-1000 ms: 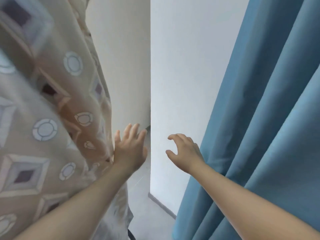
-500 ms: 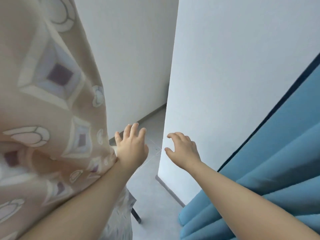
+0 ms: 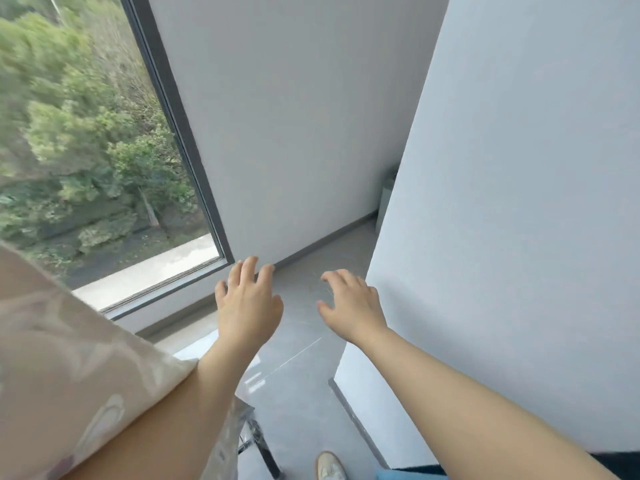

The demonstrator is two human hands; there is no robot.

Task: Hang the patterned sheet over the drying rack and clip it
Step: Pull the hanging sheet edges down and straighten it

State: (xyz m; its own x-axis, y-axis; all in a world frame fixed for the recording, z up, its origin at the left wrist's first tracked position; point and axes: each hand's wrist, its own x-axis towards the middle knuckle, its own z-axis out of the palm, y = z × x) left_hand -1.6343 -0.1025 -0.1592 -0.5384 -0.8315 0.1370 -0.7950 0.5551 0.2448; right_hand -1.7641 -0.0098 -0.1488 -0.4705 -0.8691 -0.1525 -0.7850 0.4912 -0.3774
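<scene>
Grey floor tiles [image 3: 304, 386] run along a narrow strip between a window [image 3: 90, 143] on the left, with blurred green trees outside, and pale walls [image 3: 277, 116] far and right. At the near left, the patterned sheet [image 3: 69, 368] hangs as a beige drape; the left forearm presses against its edge, and beneath it a dark leg of the drying rack [image 3: 263, 448] shows. Whether the sheet lies properly over a rail cannot be told, since the rack's top is out of view, and no clip is visible.

Further right, the left hand [image 3: 247, 306] reaches forward with its fingers [image 3: 249, 268] spread and empty, holding nothing. Just beside it, the right hand [image 3: 353, 306] is also open, fingers [image 3: 337, 277] loosely curled over the floor, gripping nothing. A light shoe [image 3: 329, 467] shows at the near edge.

Both hands are off the cloth, so the step likely calls for turning back left, catching the sheet's free edge with both hands, pulling it flat over the rail, and only then clipping, lest it slide off.
</scene>
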